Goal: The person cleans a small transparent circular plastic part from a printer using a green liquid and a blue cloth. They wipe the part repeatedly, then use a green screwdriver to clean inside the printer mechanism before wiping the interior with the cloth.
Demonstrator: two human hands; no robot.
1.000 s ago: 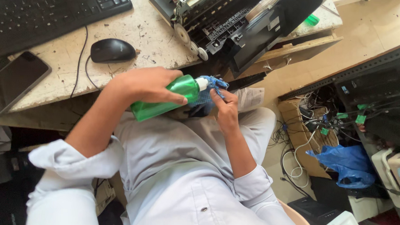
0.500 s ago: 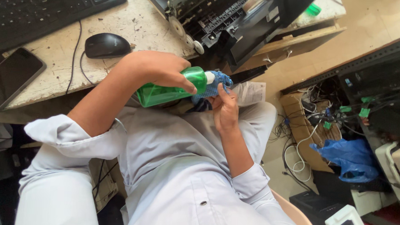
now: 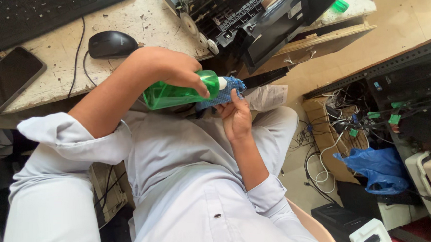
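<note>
Left hand (image 3: 171, 70): fingers wrapped around translucent green plastic bottle (image 3: 180, 91), tipped sideways so its white nozzle meets the cloth.
Right hand (image 3: 235, 118): fingers pinching blue woven cloth (image 3: 223, 93) against the nozzle, over the lap.

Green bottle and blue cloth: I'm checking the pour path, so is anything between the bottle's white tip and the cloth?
Nothing visible. The left hand tips the green bottle so its white tip meets the blue cloth, held in the right hand.

Green bottle (image 3: 177, 93) more level (slightly)
</note>
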